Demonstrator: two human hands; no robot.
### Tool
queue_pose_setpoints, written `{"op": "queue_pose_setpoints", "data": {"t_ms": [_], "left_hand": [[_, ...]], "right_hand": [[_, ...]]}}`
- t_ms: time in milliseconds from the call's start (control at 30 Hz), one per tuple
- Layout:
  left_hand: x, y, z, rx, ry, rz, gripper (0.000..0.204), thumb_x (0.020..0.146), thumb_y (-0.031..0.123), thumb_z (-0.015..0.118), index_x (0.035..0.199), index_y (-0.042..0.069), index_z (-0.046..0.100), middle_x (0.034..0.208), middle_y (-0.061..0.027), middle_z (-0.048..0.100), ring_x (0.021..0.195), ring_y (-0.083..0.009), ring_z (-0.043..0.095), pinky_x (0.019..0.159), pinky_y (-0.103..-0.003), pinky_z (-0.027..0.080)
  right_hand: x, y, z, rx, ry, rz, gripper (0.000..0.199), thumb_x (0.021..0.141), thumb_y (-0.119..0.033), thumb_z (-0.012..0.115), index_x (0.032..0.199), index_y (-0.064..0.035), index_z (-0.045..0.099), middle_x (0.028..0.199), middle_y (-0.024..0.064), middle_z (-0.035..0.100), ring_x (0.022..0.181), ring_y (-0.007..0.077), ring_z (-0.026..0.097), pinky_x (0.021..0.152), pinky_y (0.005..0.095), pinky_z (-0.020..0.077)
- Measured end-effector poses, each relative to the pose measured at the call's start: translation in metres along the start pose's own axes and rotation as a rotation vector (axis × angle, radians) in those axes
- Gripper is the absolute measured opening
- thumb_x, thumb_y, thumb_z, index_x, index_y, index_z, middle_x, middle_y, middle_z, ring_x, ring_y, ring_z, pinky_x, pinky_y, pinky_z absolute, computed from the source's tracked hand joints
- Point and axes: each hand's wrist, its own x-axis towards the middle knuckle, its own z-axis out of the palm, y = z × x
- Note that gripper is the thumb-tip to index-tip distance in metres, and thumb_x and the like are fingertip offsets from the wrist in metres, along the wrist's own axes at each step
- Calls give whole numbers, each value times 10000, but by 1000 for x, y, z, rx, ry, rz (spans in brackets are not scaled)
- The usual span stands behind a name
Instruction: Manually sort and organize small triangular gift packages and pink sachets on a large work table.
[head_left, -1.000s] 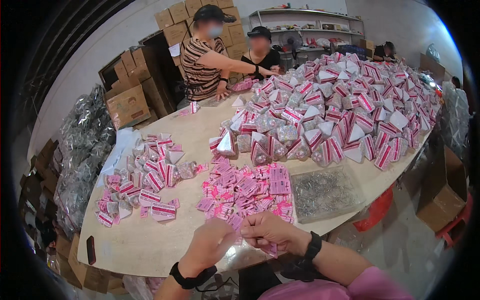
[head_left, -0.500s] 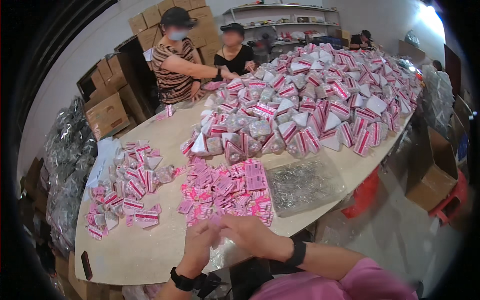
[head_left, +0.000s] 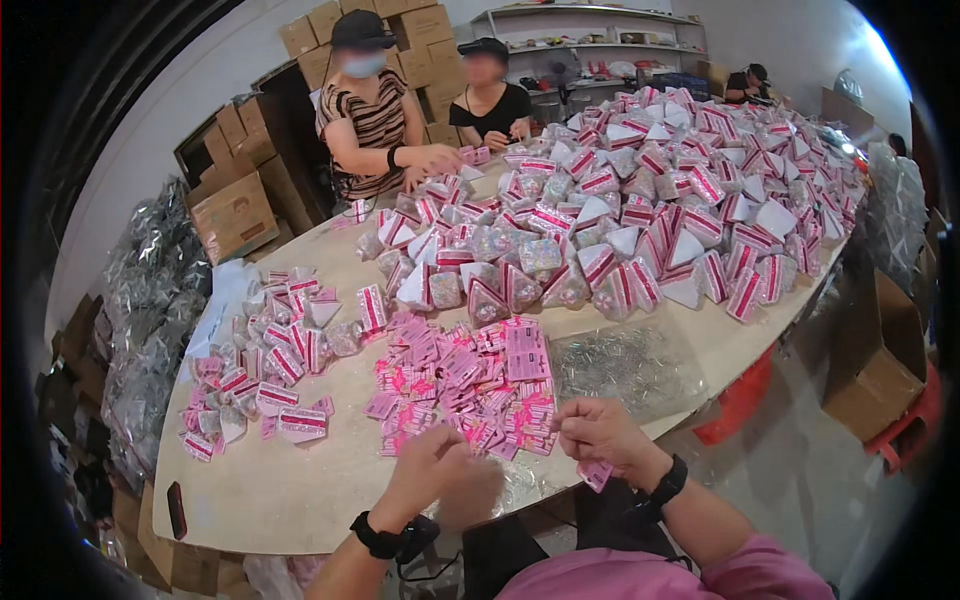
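My right hand (head_left: 612, 438) is closed beside the near edge of a clear shallow tray (head_left: 690, 392) of thin metal pins (head_left: 620, 362). A small pink printed card (head_left: 595, 474) hangs from its lower fingers. Whether its thumb and fingertip also pinch a pin is too small to tell. My left hand (head_left: 430, 470) hovers at the front of a pile of pink cards (head_left: 450, 375). Motion smears its fingers, so what they hold cannot be made out.
A big heap of clear bags with pink-and-white card tops (head_left: 620, 210) covers the table's far side. Several more bags (head_left: 285, 350) lie at left. A dark flat object (head_left: 177, 510) rests near the left edge. Two people (head_left: 370, 120) stand or sit across the table.
My hands, together over the near edge of the card pile, have moved apart. The right went right with a pink card. Across the table, a person's arm has shifted.
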Motion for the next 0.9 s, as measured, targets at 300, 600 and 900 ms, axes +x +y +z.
{"op": "queue_pose_setpoints", "data": {"t_ms": [300, 600, 900], "left_hand": [[104, 12, -37, 305, 73, 145, 277, 773, 106, 615, 1026, 5, 567, 898, -144, 610, 812, -233, 592, 705, -341, 477], [223, 8, 4, 1173, 264, 639, 350, 736, 83, 600, 1080, 136, 566, 1192, -113, 513, 1059, -339, 494, 805, -443, 446], [242, -6, -2, 1334, 131, 421, 354, 670, 159, 682, 987, 30, 590, 1079, -111, 563, 1011, -298, 495, 770, -416, 457]], "right_hand": [[8, 16, -22, 166, -159, 27, 117, 888, -73, 544, 942, 31, 549, 596, 71, 508, 450, 85, 393, 406, 207, 290], [4, 11, -43, 101, -359, 97, 216, 853, -145, 622, 969, 30, 572, 626, 56, 518, 483, 86, 411, 432, 214, 302], [5, 10, -53, 202, -426, 132, 208, 878, -121, 600, 1006, 40, 573, 660, 28, 536, 550, 66, 465, 470, 184, 330]]}}
